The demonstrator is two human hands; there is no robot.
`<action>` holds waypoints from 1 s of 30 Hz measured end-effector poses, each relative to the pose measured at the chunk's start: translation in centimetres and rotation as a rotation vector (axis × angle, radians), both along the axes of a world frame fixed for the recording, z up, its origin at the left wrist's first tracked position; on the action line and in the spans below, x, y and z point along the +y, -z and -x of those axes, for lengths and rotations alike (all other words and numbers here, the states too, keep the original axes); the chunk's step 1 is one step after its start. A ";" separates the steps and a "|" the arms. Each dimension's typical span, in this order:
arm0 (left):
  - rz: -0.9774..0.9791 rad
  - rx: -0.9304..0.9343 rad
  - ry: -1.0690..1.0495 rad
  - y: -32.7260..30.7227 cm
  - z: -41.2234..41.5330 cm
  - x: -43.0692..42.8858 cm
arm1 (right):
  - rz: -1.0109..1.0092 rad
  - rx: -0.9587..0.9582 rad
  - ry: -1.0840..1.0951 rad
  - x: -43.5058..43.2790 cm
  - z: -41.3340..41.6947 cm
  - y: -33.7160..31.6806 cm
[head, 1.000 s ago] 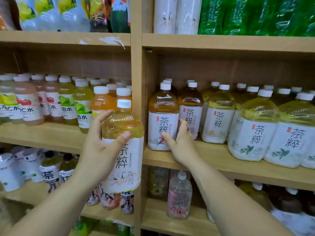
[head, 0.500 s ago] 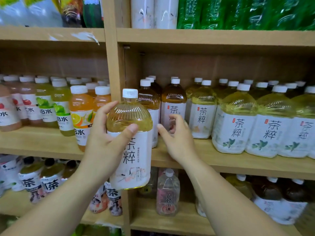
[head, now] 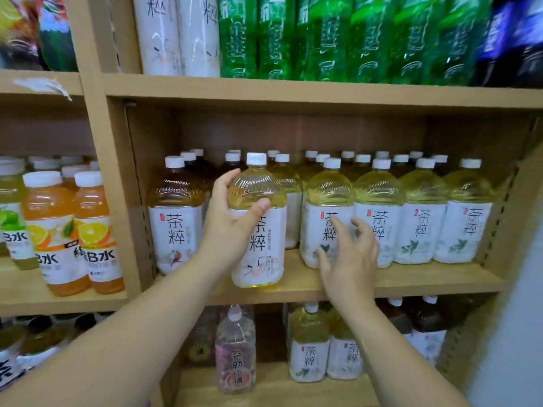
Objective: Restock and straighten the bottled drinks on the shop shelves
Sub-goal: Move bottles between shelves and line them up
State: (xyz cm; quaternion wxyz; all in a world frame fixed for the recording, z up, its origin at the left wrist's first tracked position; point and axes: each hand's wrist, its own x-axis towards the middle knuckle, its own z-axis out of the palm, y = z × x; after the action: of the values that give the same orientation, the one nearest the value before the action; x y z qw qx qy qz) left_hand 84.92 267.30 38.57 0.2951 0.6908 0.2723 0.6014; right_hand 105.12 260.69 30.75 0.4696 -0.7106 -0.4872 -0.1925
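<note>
Restocking step: left hand [head: 232, 227] grips tea bottle [head: 264, 248] at the shelf [head: 411, 280] front, right hand [head: 349, 257] open; next, push it squarely into line

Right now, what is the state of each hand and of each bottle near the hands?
held tea bottle, upright, capped, at the front of the middle shelf.
left hand, grips the held tea bottle.
right hand, open, fingers spread, holds nothing.
amber tea bottle, upright, capped.
pale tea bottle, upright, capped, behind the right hand.
pink bottle, upright, capped.
</note>
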 end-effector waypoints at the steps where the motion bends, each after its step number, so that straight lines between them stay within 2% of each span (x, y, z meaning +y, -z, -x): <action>1: 0.000 0.007 -0.007 0.4 -0.8 0.7 | 0.008 0.020 -0.027 0.0 -0.2 0.6; 5: 0.023 0.016 -0.010 1.6 -3.1 2.4 | 0.033 0.006 -0.037 0.1 -0.7 2.0; 10: 0.034 0.118 -0.026 1.5 -3.9 3.5 | 0.067 -0.003 -0.019 0.2 -0.7 1.9; 16: -0.003 0.357 -0.091 4.5 -2.1 3.2 | 0.073 -0.063 0.082 0.2 -0.4 2.2; 20: -0.073 0.382 -0.161 4.6 -2.3 2.8 | 0.101 -0.084 0.125 0.3 -0.4 2.5; 30: -0.024 0.356 -0.263 5.4 -5.0 3.5 | 0.110 -0.093 0.126 0.7 -0.7 2.9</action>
State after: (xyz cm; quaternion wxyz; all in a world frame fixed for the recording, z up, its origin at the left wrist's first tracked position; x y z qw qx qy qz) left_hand 89.92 270.75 33.13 0.1532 0.7478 0.4008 0.5066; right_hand 105.80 261.38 27.85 0.3938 -0.7549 -0.4727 -0.2272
